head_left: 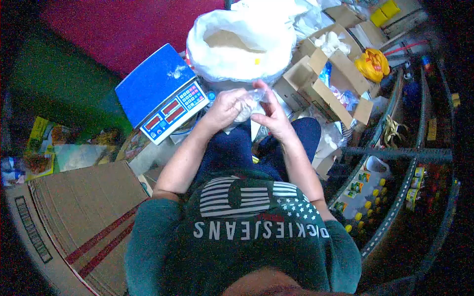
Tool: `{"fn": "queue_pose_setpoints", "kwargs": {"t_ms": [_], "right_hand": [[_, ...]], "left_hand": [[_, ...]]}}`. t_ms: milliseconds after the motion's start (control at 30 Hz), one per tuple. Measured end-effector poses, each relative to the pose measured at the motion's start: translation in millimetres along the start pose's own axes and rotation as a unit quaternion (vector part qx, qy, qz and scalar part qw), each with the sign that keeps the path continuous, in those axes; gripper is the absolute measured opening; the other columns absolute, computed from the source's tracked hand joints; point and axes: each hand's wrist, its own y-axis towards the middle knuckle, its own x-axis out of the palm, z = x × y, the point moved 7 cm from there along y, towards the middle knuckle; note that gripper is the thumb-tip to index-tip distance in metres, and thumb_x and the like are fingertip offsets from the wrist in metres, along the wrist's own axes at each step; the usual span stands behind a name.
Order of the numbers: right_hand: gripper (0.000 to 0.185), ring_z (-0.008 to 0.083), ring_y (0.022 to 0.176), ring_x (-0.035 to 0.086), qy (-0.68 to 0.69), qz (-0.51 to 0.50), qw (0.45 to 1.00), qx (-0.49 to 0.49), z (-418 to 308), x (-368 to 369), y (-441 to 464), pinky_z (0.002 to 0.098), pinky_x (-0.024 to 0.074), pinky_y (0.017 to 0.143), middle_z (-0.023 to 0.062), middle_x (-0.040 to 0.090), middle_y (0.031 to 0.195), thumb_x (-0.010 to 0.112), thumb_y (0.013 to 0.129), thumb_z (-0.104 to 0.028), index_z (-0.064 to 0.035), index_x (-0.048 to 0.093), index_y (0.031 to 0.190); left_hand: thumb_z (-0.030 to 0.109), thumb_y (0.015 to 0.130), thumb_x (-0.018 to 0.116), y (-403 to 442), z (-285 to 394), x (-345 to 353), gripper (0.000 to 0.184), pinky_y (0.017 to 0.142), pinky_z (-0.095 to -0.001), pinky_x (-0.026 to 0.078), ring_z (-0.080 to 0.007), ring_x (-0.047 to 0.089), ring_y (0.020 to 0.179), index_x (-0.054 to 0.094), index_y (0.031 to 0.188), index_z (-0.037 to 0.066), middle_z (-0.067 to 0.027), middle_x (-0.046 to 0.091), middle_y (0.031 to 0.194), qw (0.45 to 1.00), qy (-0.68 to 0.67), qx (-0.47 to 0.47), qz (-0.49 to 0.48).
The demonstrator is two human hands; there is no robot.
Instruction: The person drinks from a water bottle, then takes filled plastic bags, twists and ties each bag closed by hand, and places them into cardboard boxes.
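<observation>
My left hand (pixel 228 107) is closed around a small clear plastic bag (pixel 245 109) with something whitish inside. Across from it, my right hand (pixel 274 114) has its thumb and fingers apart, beside the bag's loose plastic edge. Whether the right fingertips touch that plastic is hard to tell. Just beyond both hands stands a large white sack (pixel 237 61), open at the top, with a pale beige content showing. Left of the hands is a digital scale (pixel 157 89) with a blue platform, on which a small whitish patch lies.
Open cardboard boxes (pixel 308 79) with packets stand to the right, near a yellow plastic bag (pixel 373 65). Shelves (pixel 395 153) with yellow-capped bottles (pixel 368 204) run along the right side. A large cardboard box (pixel 84 212) sits at lower left.
</observation>
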Motion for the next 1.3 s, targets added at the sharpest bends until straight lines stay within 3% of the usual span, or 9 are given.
{"fn": "queue_pose_setpoints", "kwargs": {"t_ms": [167, 200, 333, 467, 567, 767, 867, 1000, 1300], "right_hand": [[0.047, 0.0249, 0.119, 0.044, -0.213, -0.074, 0.959, -0.171, -92, 24, 25, 0.0354, 0.0305, 0.102, 0.0121, 0.047, 0.125, 0.066, 0.075, -0.019, -0.0038, 0.054, 0.118], [0.021, 0.0262, 0.097, 0.054, -0.225, -0.053, 0.951, -0.204, -104, 28, 30, 0.0382, 0.0363, 0.092, 0.0099, 0.058, 0.097, 0.061, 0.077, -0.018, -0.0061, 0.064, 0.093], [0.017, 0.0261, 0.081, 0.054, -0.36, -0.099, 0.876, -0.305, -148, 51, 39, 0.0383, 0.0376, 0.082, 0.0068, 0.054, 0.075, 0.053, 0.082, -0.021, -0.0068, 0.062, 0.086], [0.019, 0.0245, 0.086, 0.056, -0.356, -0.117, 0.893, -0.249, -115, 59, 48, 0.038, 0.0374, 0.083, 0.0076, 0.06, 0.086, 0.051, 0.083, -0.021, -0.0082, 0.06, 0.093], [0.016, 0.0238, 0.077, 0.054, -0.341, -0.115, 0.892, -0.272, -121, 64, 49, 0.0348, 0.0398, 0.076, 0.0072, 0.061, 0.08, 0.057, 0.081, -0.017, -0.0054, 0.064, 0.09], [0.013, 0.0227, 0.071, 0.055, -0.314, -0.15, 0.899, -0.267, -139, 74, 51, 0.0328, 0.0418, 0.072, 0.0069, 0.06, 0.075, 0.063, 0.078, -0.017, -0.0042, 0.062, 0.08], [0.011, 0.0161, 0.07, 0.054, -0.302, -0.111, 0.906, -0.276, -141, 62, 52, 0.0283, 0.0424, 0.068, 0.0046, 0.059, 0.074, 0.064, 0.079, -0.014, -0.0032, 0.06, 0.079], [0.018, 0.008, 0.068, 0.052, -0.175, -0.02, 0.981, -0.085, -111, 22, 55, 0.0239, 0.0418, 0.061, 0.0033, 0.057, 0.07, 0.061, 0.083, -0.02, -0.0026, 0.058, 0.078], [0.01, 0.0043, 0.069, 0.045, -0.041, 0.004, 0.998, -0.043, -57, -3, 48, 0.0212, 0.0389, 0.062, -0.0037, 0.052, 0.075, 0.055, 0.088, -0.013, -0.0037, 0.055, 0.093]], "left_hand": [[0.021, 0.09, 0.049, 6, 25, -6, 0.023, 0.069, -0.0312, 0.046, -0.0175, 0.058, 0.073, 0.058, 0.091, 0.001, -0.0105, 0.061, 0.081, 0.999, -0.046, -0.007, -0.001], [0.021, 0.091, 0.049, 2, 24, -6, 0.022, 0.069, -0.0303, 0.046, -0.0151, 0.058, 0.073, 0.059, 0.091, 0.001, -0.0091, 0.061, 0.081, 0.997, -0.072, -0.009, 0.01], [0.024, 0.08, 0.066, -6, 36, -17, 0.027, 0.074, -0.0283, 0.045, -0.013, 0.056, 0.083, 0.059, 0.096, 0.003, -0.0027, 0.06, 0.09, 0.976, -0.211, -0.055, 0.025], [0.023, 0.063, 0.08, -14, 20, -25, 0.058, 0.081, -0.0305, 0.045, -0.0145, 0.055, 0.089, 0.053, 0.11, 0.002, -0.0047, 0.059, 0.097, 0.986, -0.146, -0.072, 0.023], [0.019, 0.063, 0.08, -19, -3, -22, 0.057, 0.081, -0.0306, 0.045, -0.0147, 0.055, 0.09, 0.053, 0.109, 0.003, -0.0056, 0.059, 0.098, 0.973, -0.182, -0.139, 0.03], [0.013, 0.078, 0.069, -2, 21, -22, 0.028, 0.074, -0.0279, 0.047, -0.0105, 0.052, 0.086, 0.057, 0.1, 0.001, -0.0021, 0.057, 0.094, 0.981, -0.184, -0.022, 0.064], [0.014, 0.08, 0.066, -4, 14, -16, 0.024, 0.075, -0.0278, 0.046, -0.01, 0.053, 0.085, 0.059, 0.099, 0.0, -0.0029, 0.06, 0.092, 0.98, -0.155, -0.1, 0.069], [0.014, 0.082, 0.06, -7, 13, -15, 0.024, 0.085, -0.0297, 0.043, -0.0162, 0.056, 0.094, 0.062, 0.102, 0.001, -0.009, 0.062, 0.1, 0.987, -0.107, -0.119, -0.017], [0.018, 0.082, 0.06, -18, 4, -20, 0.024, 0.083, -0.0281, 0.042, -0.0155, 0.056, 0.093, 0.063, 0.098, 0.001, -0.0069, 0.061, 0.098, 0.972, -0.177, -0.152, -0.037]]}}
